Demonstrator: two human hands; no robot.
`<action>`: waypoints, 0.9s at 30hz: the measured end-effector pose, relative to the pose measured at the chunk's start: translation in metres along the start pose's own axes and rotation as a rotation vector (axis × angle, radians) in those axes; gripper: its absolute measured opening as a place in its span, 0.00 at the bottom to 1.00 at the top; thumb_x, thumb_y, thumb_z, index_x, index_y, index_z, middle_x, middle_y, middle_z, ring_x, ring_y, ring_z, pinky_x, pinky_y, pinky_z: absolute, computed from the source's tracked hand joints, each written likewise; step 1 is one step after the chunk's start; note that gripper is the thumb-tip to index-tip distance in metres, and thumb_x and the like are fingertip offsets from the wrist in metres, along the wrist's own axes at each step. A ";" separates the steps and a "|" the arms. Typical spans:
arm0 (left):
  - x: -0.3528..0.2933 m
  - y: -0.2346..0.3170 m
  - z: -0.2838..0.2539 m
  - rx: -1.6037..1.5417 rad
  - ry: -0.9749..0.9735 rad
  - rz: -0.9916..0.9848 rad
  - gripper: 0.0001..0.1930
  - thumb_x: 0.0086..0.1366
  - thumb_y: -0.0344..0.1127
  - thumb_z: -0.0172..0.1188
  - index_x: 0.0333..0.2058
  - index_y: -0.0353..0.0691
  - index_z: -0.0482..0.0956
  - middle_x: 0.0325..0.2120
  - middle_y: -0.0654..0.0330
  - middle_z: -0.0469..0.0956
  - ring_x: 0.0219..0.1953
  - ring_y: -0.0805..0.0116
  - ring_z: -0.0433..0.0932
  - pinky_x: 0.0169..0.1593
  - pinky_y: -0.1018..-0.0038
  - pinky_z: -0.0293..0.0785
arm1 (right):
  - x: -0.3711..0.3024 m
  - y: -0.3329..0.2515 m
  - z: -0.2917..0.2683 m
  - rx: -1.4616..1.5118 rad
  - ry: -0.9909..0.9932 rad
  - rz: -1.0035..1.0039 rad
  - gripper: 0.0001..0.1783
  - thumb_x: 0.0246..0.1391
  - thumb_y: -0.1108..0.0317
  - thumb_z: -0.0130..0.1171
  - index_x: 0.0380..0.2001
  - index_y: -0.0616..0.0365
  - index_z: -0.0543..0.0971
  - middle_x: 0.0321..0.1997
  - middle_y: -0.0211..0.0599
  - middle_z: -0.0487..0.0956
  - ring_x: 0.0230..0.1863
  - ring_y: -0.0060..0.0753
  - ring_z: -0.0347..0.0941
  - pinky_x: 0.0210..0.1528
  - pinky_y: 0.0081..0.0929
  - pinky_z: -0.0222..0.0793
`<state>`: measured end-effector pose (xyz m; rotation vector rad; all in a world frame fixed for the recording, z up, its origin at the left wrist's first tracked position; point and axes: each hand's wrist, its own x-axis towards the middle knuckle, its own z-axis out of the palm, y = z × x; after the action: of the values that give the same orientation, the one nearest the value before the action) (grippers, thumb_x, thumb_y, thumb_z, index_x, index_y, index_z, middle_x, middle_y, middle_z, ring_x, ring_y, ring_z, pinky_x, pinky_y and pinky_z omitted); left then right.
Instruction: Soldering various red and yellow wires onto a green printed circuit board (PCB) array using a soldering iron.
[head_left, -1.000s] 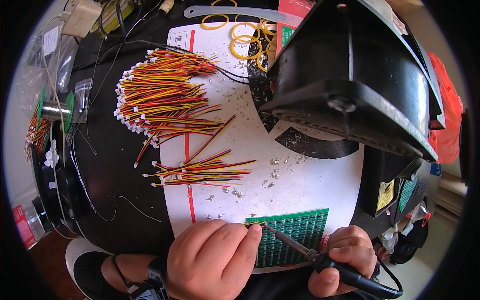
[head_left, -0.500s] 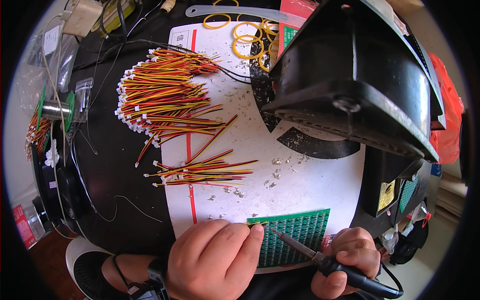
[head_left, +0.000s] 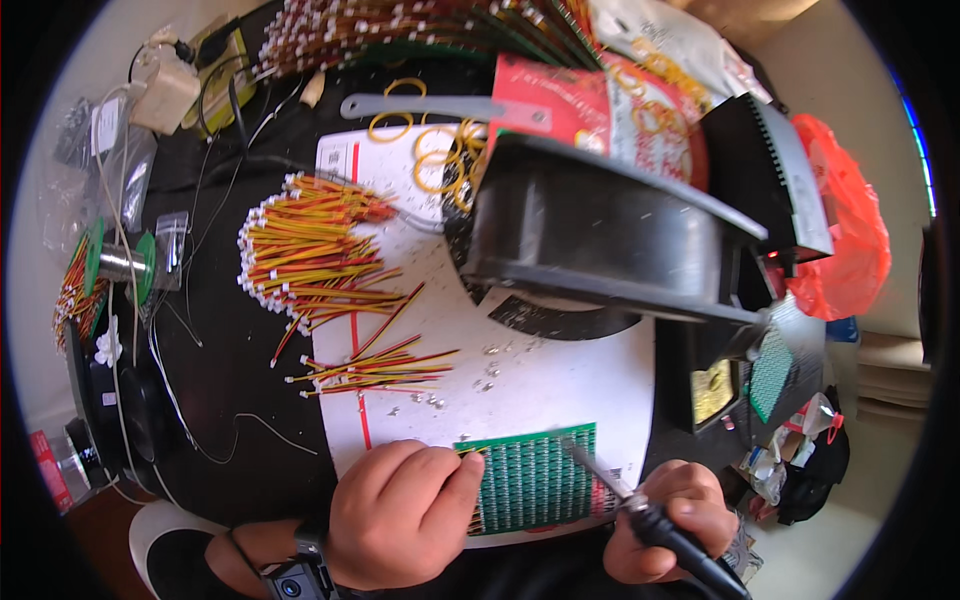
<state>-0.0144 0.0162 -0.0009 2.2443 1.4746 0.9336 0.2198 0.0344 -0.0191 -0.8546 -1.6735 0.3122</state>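
A green circuit board [head_left: 535, 485] with rows of small parts lies near me on a white sheet. My left hand [head_left: 400, 515] is closed at its upper left corner, pinching a wire lead [head_left: 468, 451]; a bit of yellow shows at the fingertips and the rest is hidden. My right hand [head_left: 675, 520] grips the dark handle of a soldering iron [head_left: 655, 530]. Its metal tip points over the board's upper right part, apart from my left fingers; whether it touches cannot be made out. Farther off lies a small group of red, yellow and black connector wires [head_left: 375, 372].
A larger wire pile [head_left: 315, 255] lies beyond. A black fan-like housing [head_left: 610, 230] stands over the sheet. Yellow rubber bands [head_left: 437, 170] and solder bits [head_left: 490, 368] are scattered about. A solder spool [head_left: 122, 264] stands left, a tip-cleaning box [head_left: 713, 392] right.
The iron's tip has moved away from my left fingertips, rightward over the board. My left hand stays at the board's corner. The whole view has shifted, showing more of the far table.
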 end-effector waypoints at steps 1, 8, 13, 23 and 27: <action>0.001 -0.001 0.002 0.007 0.002 -0.008 0.06 0.52 0.22 0.65 0.31 0.30 0.82 0.26 0.57 0.76 0.25 0.61 0.76 0.28 0.69 0.75 | 0.000 0.000 -0.006 -0.106 0.104 -0.031 0.26 0.61 0.49 0.60 0.40 0.65 0.67 0.23 0.36 0.65 0.18 0.21 0.59 0.17 0.18 0.55; 0.009 -0.003 0.001 -0.018 -0.048 0.008 0.09 0.51 0.22 0.63 0.34 0.29 0.82 0.29 0.55 0.75 0.28 0.59 0.76 0.31 0.67 0.75 | 0.020 0.005 -0.036 -0.740 0.159 -0.128 0.19 0.64 0.67 0.53 0.54 0.67 0.68 0.41 0.52 0.73 0.37 0.42 0.73 0.39 0.31 0.72; 0.006 -0.003 -0.002 -0.018 -0.020 -0.004 0.11 0.47 0.20 0.63 0.34 0.30 0.82 0.29 0.55 0.75 0.28 0.57 0.76 0.31 0.66 0.75 | 0.028 0.011 -0.039 -0.669 -0.159 -0.104 0.20 0.62 0.74 0.50 0.56 0.70 0.67 0.34 0.50 0.74 0.31 0.41 0.70 0.32 0.37 0.68; 0.017 -0.018 -0.046 0.100 0.200 -0.164 0.10 0.51 0.20 0.66 0.34 0.35 0.84 0.31 0.56 0.80 0.30 0.57 0.79 0.34 0.66 0.76 | 0.037 0.009 -0.039 -0.679 -0.260 0.026 0.23 0.61 0.76 0.50 0.59 0.69 0.65 0.36 0.51 0.73 0.33 0.44 0.69 0.34 0.38 0.66; 0.016 -0.038 -0.069 0.118 0.229 -0.423 0.09 0.53 0.18 0.63 0.34 0.33 0.83 0.30 0.53 0.79 0.31 0.53 0.79 0.35 0.64 0.75 | 0.022 0.013 -0.039 -0.603 -0.077 0.008 0.21 0.63 0.72 0.53 0.57 0.67 0.67 0.34 0.51 0.73 0.33 0.44 0.70 0.35 0.36 0.66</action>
<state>-0.0823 0.0398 0.0345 1.8274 2.0491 1.0070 0.2600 0.0494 0.0001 -1.3021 -1.8660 -0.1729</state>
